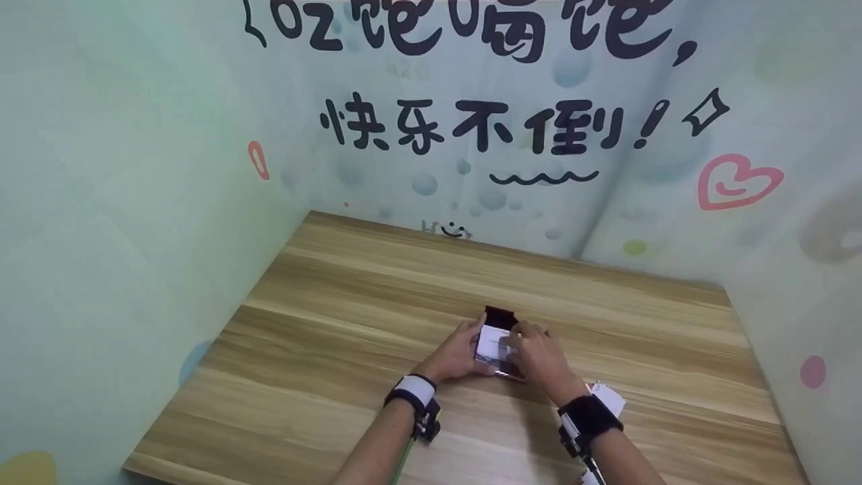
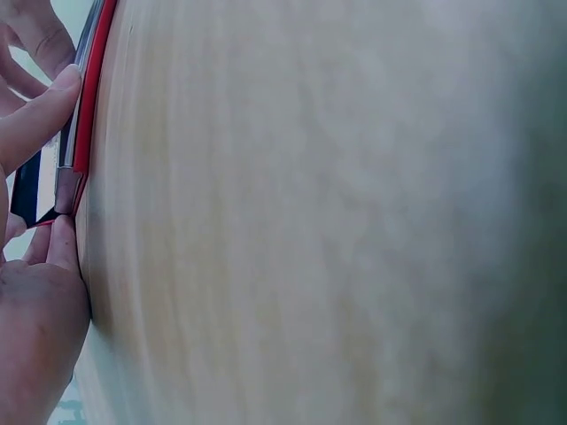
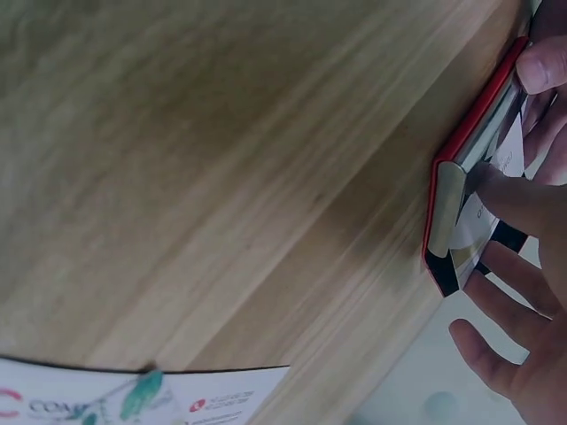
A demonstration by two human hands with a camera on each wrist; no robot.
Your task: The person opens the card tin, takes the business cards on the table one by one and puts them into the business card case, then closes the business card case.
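A red-covered business card case (image 1: 500, 315) lies with its dark lid raised at the back, metal frame along its edge. White business cards (image 1: 493, 337) fill its tray. My left hand (image 1: 458, 353) grips the case from the left, thumb along the front side. At the right side, my right hand (image 1: 542, 357) pinches a white card (image 3: 474, 221) in the case, thumb on its printed face and fingers at its edge. In the left wrist view the red cover (image 2: 87, 115) rests close over the tabletop.
More printed white cards (image 1: 609, 399) lie on the wooden table (image 1: 323, 350) beside my right wrist; in the right wrist view one card (image 3: 230, 398) bears red and green print. A patterned wall covering (image 1: 431, 155) with lettering encloses the table's back and sides.
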